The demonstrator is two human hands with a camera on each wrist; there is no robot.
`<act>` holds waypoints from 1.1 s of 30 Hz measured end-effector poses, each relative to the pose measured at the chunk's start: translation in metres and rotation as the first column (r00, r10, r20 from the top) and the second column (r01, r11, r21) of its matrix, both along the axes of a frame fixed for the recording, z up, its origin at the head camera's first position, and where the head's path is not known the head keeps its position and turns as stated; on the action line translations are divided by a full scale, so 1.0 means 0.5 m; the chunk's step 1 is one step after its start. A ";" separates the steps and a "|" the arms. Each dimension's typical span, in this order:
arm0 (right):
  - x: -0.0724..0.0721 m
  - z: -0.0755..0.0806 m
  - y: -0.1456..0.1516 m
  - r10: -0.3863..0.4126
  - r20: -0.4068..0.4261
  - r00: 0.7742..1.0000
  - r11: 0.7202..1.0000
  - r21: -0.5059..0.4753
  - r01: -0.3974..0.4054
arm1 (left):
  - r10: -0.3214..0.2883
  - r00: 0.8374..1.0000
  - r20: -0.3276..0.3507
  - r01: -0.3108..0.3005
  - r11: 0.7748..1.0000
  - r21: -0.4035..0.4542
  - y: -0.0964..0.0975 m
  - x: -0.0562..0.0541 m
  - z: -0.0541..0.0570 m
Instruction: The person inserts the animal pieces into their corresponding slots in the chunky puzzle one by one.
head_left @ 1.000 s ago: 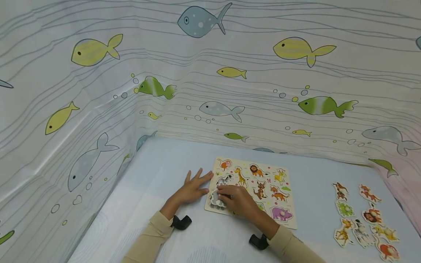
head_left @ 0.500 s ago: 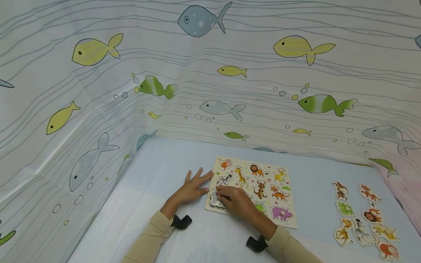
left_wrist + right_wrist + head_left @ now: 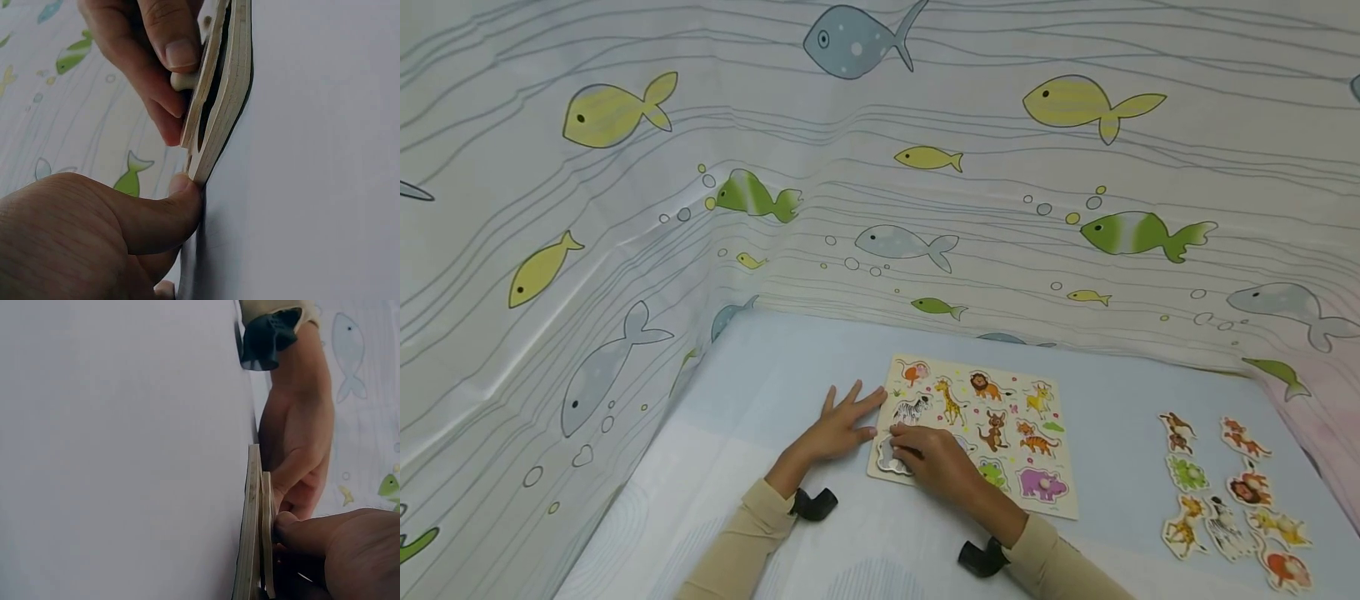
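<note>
A wooden animal puzzle board (image 3: 1063, 454) lies on the light blue tabletop. Over its lower-left corner my right hand (image 3: 946, 458) holds a grey animal puzzle piece (image 3: 889, 458), pinching the small knob (image 3: 183, 81) between thumb and fingers. Seen edge-on in the left wrist view, the piece sits tilted, with a dark gap between it and the board. My left hand (image 3: 838, 429) spreads its fingers along the board's left edge; its thumb tip (image 3: 181, 187) touches that edge near the piece. The right hand's palm side is hidden in the head view.
Several loose animal pieces lie to the right, among them a frog (image 3: 1187, 472), a giraffe (image 3: 1183, 527), a zebra (image 3: 1225, 529) and a lion (image 3: 1250, 487). A purple hippo piece (image 3: 1042, 484) sits in the board. A fish-patterned sheet (image 3: 985, 208) rises behind the table.
The grey piece has shifted and turned slightly over the board's lower-left corner, with my right hand moving a little left. The left hand stays in place.
</note>
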State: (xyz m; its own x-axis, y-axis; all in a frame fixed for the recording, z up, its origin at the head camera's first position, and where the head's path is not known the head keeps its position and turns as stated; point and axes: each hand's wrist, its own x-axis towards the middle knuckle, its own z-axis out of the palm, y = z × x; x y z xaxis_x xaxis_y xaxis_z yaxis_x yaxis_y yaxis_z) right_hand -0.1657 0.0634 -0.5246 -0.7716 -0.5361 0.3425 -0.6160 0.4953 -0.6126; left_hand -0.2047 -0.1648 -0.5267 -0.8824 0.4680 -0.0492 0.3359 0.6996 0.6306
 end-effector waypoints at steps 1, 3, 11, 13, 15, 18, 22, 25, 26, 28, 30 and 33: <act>0.001 0.000 -0.001 -0.001 0.000 1.000 1.000 0.003 0.001 | 0.002 1.000 -0.003 -0.002 1.000 0.000 0.000 0.000 -0.003; 0.002 0.000 -0.003 -0.003 0.000 1.000 1.000 0.004 0.003 | 0.003 1.000 -0.001 -0.003 1.000 0.004 -0.001 0.000 -0.002; 0.004 -0.001 -0.007 -0.005 -0.020 1.000 1.000 0.029 0.006 | -0.001 1.000 0.007 0.001 1.000 0.002 -0.001 0.002 0.004; 0.005 0.000 -0.007 -0.003 -0.022 1.000 0.999 0.033 0.004 | 0.000 1.000 0.012 0.000 1.000 -0.003 -0.001 0.002 0.004; 0.005 0.000 -0.008 -0.003 -0.022 1.000 0.999 0.035 0.004 | -0.001 1.000 0.016 0.001 1.000 -0.007 -0.001 0.002 0.005; 0.005 0.000 -0.008 -0.005 -0.023 1.000 0.999 0.037 0.006 | -0.002 1.000 0.013 0.002 1.000 0.000 -0.001 0.002 0.007; 0.005 0.000 -0.008 -0.009 -0.025 1.000 0.999 0.035 0.010 | -0.005 1.000 0.002 0.005 1.000 0.012 0.000 0.001 0.010; 0.005 0.000 -0.008 -0.010 -0.033 0.999 0.999 0.033 0.011 | -0.007 1.000 0.004 0.007 1.000 0.013 0.000 0.001 0.011; 0.005 0.000 -0.008 -0.009 -0.039 0.999 0.999 0.033 0.011 | -0.007 1.000 0.005 0.006 1.000 0.014 0.001 0.001 0.011; 0.005 -0.002 -0.008 -0.009 -0.048 0.999 0.999 0.038 0.011 | -0.007 1.000 0.008 0.007 1.000 0.012 0.001 0.001 0.010; 0.005 -0.003 -0.009 -0.009 -0.059 0.998 0.999 0.046 0.011 | -0.005 1.000 0.017 0.005 1.000 0.004 0.001 0.001 0.009; 0.005 -0.005 -0.009 -0.012 -0.051 0.999 0.998 0.059 0.015 | -0.005 1.000 0.018 0.005 1.000 0.008 0.001 0.001 0.007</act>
State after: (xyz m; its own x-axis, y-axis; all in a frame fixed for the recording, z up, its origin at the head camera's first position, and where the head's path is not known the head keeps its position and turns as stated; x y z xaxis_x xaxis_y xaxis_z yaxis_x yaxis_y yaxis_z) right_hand -0.1631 0.0589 -0.5273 -0.7611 -0.5463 0.3496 -0.6388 0.5379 -0.5501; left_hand -0.2040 -0.1645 -0.5230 -0.8791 0.4728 -0.0609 0.3281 0.6928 0.6421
